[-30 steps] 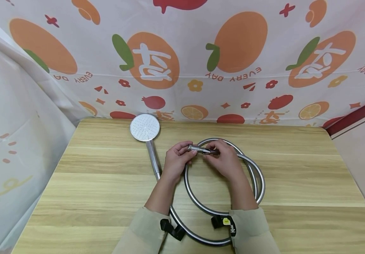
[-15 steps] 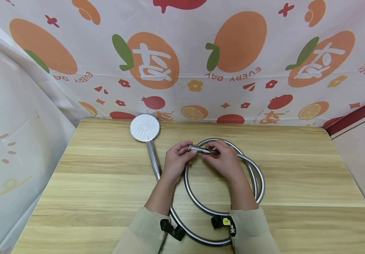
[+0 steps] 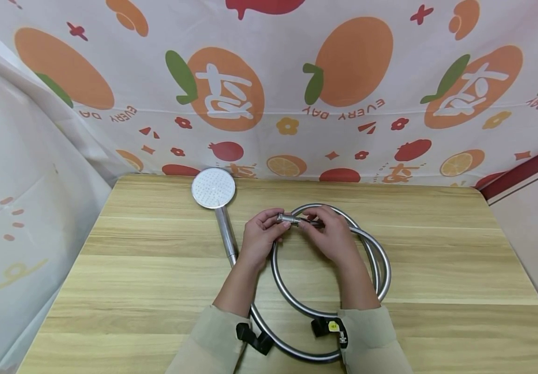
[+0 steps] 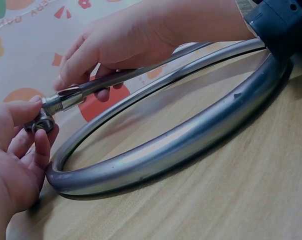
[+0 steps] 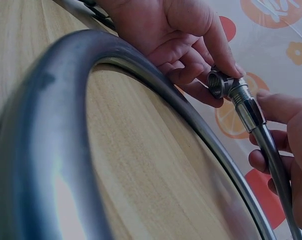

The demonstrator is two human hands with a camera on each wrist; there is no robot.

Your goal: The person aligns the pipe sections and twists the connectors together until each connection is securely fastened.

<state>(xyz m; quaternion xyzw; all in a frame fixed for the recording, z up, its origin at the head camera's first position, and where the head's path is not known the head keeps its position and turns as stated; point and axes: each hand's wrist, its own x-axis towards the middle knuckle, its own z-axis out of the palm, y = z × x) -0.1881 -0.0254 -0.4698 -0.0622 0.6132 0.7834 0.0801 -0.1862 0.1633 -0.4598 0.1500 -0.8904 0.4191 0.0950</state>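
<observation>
My left hand pinches a small metal elbow fitting between thumb and fingers. Its threaded opening faces outward in the right wrist view. The conical end nut of a silver shower hose sits against the fitting's other arm, with some thread visible between them. My right hand grips the hose end, thumb and fingertips at the nut. A round handheld shower head with a white face lies at the far left, attached to the hose's other end.
The hose lies in loops on the wooden table, under and around both forearms. A fruit-printed cloth hangs behind the table's back edge. Black wrist cameras are strapped to both sleeves.
My right thumb and fingertips have shifted slightly left and up along the nut, covering more of it. The left hand, fitting, hose loops and shower head stay put.
</observation>
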